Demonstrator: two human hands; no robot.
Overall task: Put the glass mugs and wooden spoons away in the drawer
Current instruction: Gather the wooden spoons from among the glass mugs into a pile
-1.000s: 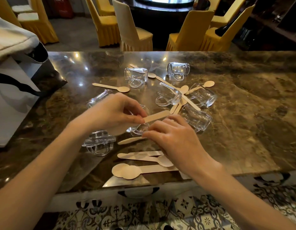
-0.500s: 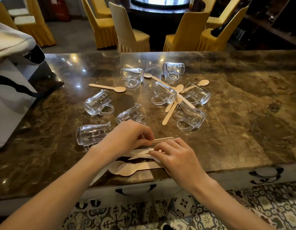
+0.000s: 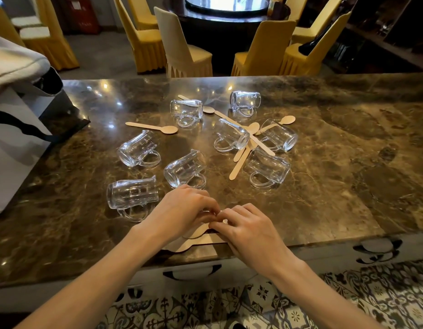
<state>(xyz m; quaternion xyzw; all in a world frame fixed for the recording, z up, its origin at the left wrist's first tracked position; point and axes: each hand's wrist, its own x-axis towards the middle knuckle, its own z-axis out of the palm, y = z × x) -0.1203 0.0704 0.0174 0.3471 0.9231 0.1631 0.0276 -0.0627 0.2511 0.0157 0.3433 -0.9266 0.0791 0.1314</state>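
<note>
Several clear glass mugs lie on their sides on the brown marble counter (image 3: 348, 186), among them one at the near left (image 3: 132, 193) and one in the middle (image 3: 184, 168). Loose wooden spoons lie among the mugs, one alone at the left (image 3: 153, 127) and a crossed bunch (image 3: 243, 153) at the centre. My left hand (image 3: 182, 212) and my right hand (image 3: 248, 231) meet fingertip to fingertip at the counter's near edge, both closed over a small stack of wooden spoons (image 3: 196, 236), whose bowls stick out beneath them. The closed drawer (image 3: 191, 273) with a dark handle is below.
A white bag with black straps (image 3: 13, 129) stands on the counter's left end. A second drawer handle (image 3: 376, 248) shows at the right. Yellow-covered chairs (image 3: 186, 51) and a round dark table stand beyond the far edge. Patterned floor tiles lie below.
Both hands have drawn back from the mugs toward the near edge, the left one bringing a spoon along. They now press together over the gathered spoons.
</note>
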